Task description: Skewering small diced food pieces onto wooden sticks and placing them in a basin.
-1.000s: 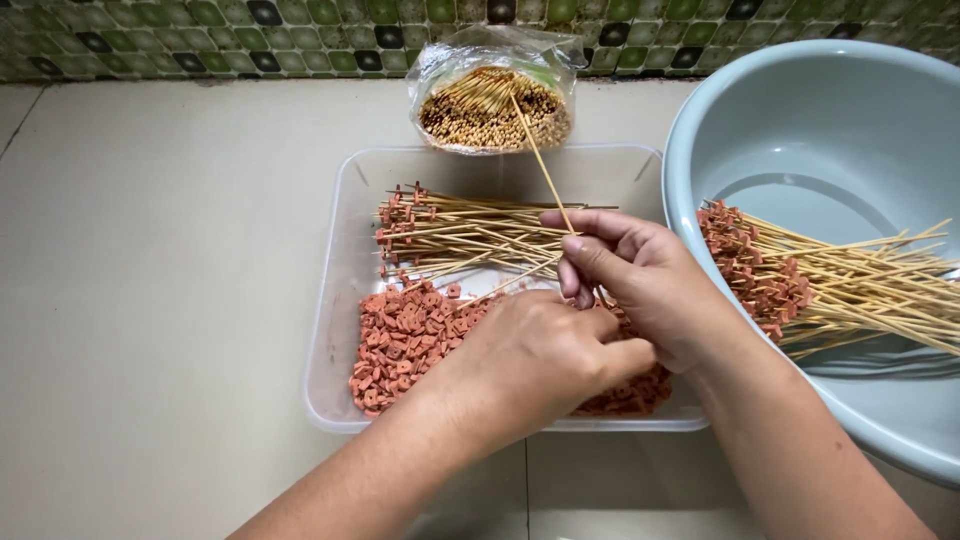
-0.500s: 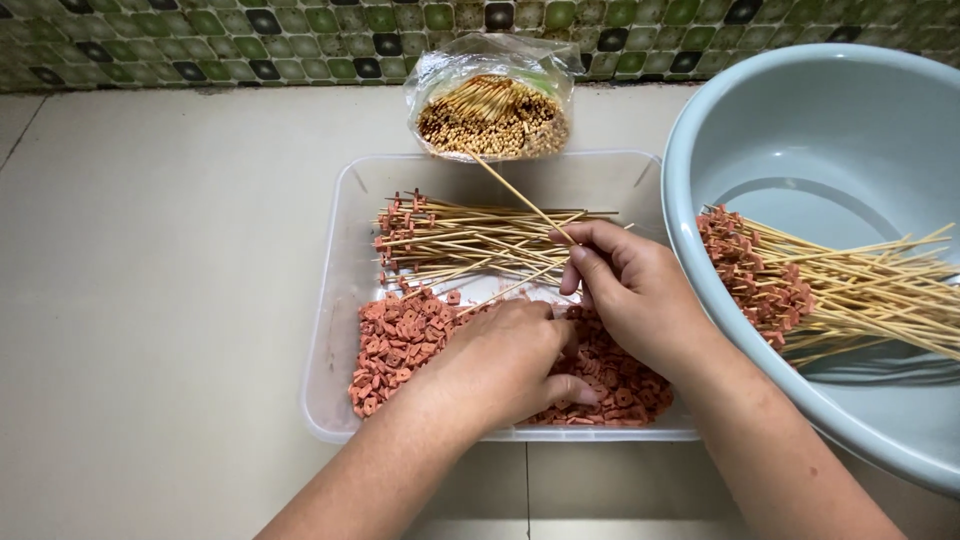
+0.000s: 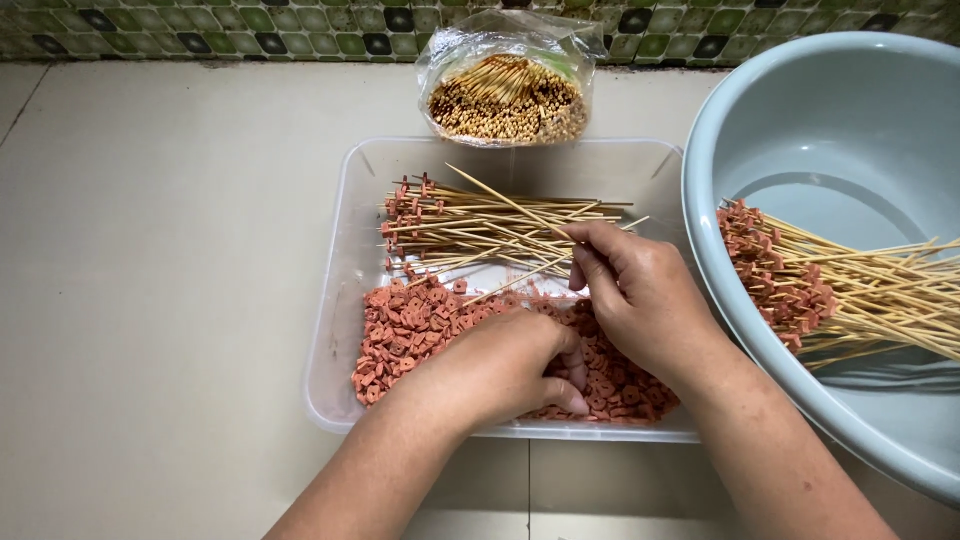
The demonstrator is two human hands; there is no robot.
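Right hand [image 3: 640,300] pinching a bare skewer [image 3: 505,200], shaft slanting up-left from fingertips; left hand [image 3: 510,365] curled, digging into sausage pieces [image 3: 410,325] beneath.

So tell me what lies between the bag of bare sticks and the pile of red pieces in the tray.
In the head view, a heap of loaded skewers lies in the clear tray between the bag of sticks and the red pieces.

right hand [image 3: 640,295] — pinches skewer [image 3: 500,195] | left hand [image 3: 505,365] — in sausage pieces [image 3: 410,325]
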